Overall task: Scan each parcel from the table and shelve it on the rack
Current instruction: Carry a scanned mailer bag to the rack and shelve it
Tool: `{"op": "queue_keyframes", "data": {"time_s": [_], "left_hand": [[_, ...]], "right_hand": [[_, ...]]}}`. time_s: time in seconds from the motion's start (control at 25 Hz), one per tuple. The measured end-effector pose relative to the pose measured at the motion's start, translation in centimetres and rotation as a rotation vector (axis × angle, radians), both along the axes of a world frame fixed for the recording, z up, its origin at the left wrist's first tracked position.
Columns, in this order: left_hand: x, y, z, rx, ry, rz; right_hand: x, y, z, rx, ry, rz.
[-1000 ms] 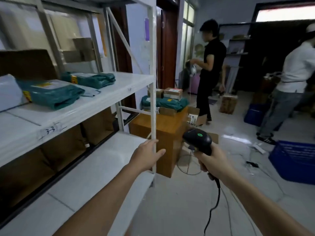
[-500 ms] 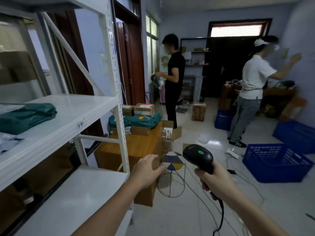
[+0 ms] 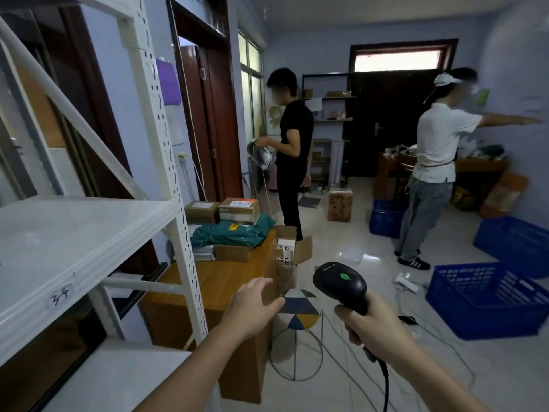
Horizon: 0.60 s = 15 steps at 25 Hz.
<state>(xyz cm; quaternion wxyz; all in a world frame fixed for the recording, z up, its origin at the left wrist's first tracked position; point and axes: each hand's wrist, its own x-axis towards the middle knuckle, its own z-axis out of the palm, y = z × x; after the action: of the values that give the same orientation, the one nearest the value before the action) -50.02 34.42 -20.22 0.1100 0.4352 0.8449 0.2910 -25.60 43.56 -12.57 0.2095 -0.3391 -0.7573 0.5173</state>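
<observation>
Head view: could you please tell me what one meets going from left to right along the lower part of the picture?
White rack → wooden table → left hand → patterned stool → scanner in the right hand → blue crate.

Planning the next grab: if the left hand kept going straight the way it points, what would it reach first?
Probably the wooden table, near its front edge; the left hand is open, and the green parcel lies farther back. Depth is uncertain.

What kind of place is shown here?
Probably a small parcel sorting room: green and cardboard parcels piled on a wooden table, a white metal rack, and a black handheld barcode scanner in the right hand.
</observation>
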Motion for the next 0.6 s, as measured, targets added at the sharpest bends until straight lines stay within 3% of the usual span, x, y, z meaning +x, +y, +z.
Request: {"op": "queue_keyframes", "data": {"time_s": [0.6], "left_hand": [[-14.1, 18.3, -0.7, -0.012, -0.012, 0.202]], "right_hand": [[-17.3, 22.8, -0.6, -0.043, -0.026, 0.232]]}}
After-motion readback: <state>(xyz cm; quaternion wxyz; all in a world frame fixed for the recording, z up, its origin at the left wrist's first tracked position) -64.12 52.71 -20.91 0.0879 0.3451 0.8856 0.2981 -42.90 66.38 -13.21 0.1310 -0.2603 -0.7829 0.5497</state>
